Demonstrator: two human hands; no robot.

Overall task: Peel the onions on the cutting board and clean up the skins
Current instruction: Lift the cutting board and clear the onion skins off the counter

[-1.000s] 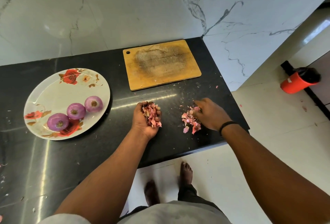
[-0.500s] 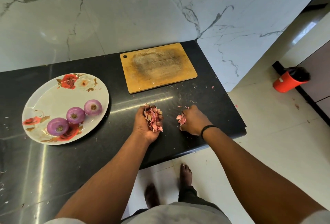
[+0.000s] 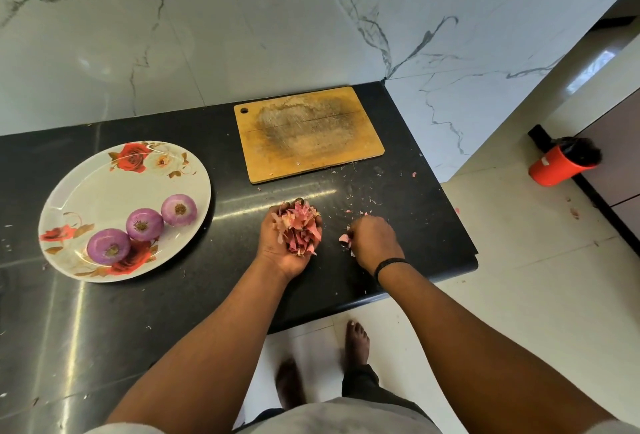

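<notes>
Since the earlier frame, the right hand (image 3: 374, 243) has drawn back toward the near edge of the black stone bench (image 3: 207, 295), and the loose heap of skins that lay before it is gone from the surface. At the left of the bench sits an oval white plate printed with red roses (image 3: 104, 184), carrying three peeled purple onions (image 3: 140, 224) in a diagonal row across its near half. Behind and right of the plate, close to the back edge and the far right corner, lies a worn rectangular wooden cutting board (image 3: 311, 153), with a few small flecks near its front edge. In front of the board, the left hand (image 3: 280, 250) is turned palm up, fingers cupped round a pile of pink papery onion skins (image 3: 299, 227). Just right of it, apart, the right hand is curled knuckles up, fingers pinching a few more pink skin pieces (image 3: 344, 238) at the bench surface. Small scraps are scattered over the bench toward its right edge. On the pale floor at far right stands a red cylindrical bin with a black liner (image 3: 561, 165).
</notes>
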